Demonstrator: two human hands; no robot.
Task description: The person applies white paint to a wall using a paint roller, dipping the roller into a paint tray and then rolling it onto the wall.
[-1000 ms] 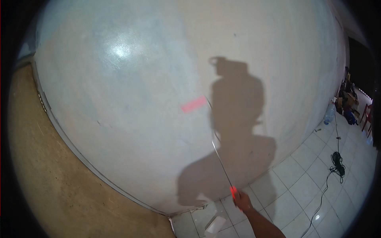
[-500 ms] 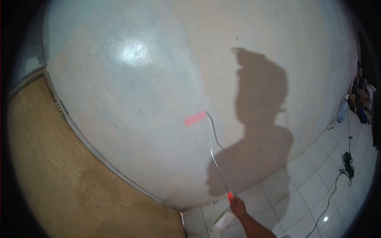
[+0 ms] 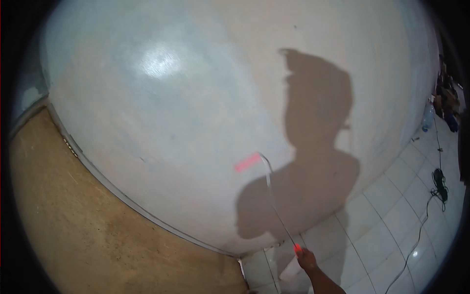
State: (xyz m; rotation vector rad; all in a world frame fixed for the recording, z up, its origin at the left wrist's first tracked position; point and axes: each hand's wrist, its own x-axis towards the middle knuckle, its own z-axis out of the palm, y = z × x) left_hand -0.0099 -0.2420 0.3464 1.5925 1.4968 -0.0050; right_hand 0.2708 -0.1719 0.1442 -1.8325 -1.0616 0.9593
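My right hand (image 3: 306, 258) is wrapped around the orange-red handle of a paint roller (image 3: 248, 162) at the lower middle of the head view. A long thin metal rod runs up from the handle to the pink roller sleeve, which is at the lower part of the pale wall (image 3: 191, 122). The sleeve looks slightly blurred. My left hand is out of view. Just below my right hand, a whitish box-like container (image 3: 291, 269) lies on the tiled floor, partly hidden by the hand.
A brown panel-like surface (image 3: 112, 210) borders the wall at left. White floor tiles (image 3: 372, 220) spread to the right, with a dark coiled cable (image 3: 439, 186) on them. A clear plastic bottle (image 3: 428, 117) stands near dark clutter (image 3: 446, 95). My shadow (image 3: 318, 108) falls across the wall.
The roller sleeve has moved down the wall, still held by my right hand. The camera view has shifted a little, and my shadow's shoulder reaches further left.
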